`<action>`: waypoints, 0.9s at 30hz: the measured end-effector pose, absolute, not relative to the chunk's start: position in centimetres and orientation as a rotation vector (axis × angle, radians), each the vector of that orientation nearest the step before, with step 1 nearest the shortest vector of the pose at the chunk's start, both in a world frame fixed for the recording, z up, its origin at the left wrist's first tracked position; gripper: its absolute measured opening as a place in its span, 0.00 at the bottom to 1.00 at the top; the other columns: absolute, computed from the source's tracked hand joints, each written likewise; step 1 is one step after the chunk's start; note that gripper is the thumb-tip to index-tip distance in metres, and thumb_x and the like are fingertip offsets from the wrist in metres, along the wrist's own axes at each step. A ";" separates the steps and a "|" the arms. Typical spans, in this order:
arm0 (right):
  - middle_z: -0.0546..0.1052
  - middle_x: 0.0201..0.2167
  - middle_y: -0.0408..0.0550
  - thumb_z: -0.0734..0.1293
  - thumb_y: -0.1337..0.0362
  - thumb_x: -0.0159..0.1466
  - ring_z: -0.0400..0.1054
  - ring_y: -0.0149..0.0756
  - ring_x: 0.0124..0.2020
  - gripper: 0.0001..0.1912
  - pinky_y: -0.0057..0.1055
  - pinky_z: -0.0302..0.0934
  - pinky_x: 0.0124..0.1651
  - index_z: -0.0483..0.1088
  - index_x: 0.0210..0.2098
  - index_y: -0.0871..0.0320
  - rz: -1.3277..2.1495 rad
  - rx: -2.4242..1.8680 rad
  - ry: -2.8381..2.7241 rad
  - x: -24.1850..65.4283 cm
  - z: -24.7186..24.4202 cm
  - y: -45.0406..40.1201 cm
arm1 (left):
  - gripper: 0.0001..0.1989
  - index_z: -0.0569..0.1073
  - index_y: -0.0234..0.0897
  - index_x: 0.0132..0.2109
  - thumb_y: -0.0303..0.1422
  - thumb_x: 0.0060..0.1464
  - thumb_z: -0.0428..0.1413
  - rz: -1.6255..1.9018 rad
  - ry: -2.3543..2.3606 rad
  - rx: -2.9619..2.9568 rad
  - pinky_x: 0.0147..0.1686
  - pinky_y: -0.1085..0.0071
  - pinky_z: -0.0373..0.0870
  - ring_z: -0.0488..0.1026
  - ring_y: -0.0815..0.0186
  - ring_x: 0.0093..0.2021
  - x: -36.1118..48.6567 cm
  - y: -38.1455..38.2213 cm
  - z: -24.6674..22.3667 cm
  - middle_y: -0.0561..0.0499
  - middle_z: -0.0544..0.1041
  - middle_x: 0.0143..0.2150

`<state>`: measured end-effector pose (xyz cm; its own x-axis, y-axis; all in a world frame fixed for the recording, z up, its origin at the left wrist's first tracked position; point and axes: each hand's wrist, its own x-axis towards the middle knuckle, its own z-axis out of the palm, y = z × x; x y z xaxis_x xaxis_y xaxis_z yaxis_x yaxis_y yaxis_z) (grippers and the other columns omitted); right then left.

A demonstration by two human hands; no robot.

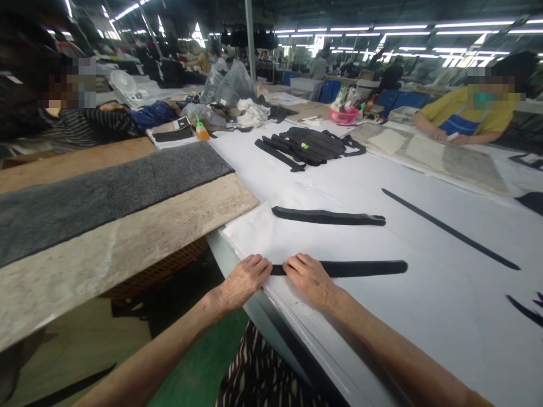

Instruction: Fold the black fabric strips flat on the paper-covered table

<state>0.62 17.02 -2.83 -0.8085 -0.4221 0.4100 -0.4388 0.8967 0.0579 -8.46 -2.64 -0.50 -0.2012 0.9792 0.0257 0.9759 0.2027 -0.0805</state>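
Rows of lights [358, 29] are glowing over the far part of the room, and we are facing a broad white desk [331, 328]. At its near left edge, our left hand [250, 278] is curling its fingers over the left end of a black strip [367, 268], and our right hand [310, 278] is closing on the same strip slightly farther right. Both hands are gripping it, with a short stretch showing between them, though our thumbs are lying out of sight. Its free part is running flat toward the right. Just beyond, a second strip [328, 216] is lying nearly parallel, while a thinner strip [449, 229] is slanting across the desk on the right. Farther away, dark pieces [311, 144] are lying bunched together. On our left, grey cloth [114, 186] is covering part of a pale board [169, 226]. At the far left a person in striped sleeves [91, 123] is sitting or standing, we cannot tell which, and at the far right a person in yellow [500, 116] is bending over the work.
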 end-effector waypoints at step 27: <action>0.66 0.33 0.47 0.62 0.75 0.61 0.58 0.36 0.35 0.09 0.33 0.55 0.36 0.67 0.41 0.61 -0.111 0.644 -2.714 1.2 -1.9 17.5 | 0.14 0.70 0.31 0.47 0.21 0.59 0.44 -0.468 -2.284 -1.806 0.45 0.65 0.72 0.69 0.60 0.45 -9.6 -5.4 -1.7 0.42 0.73 0.45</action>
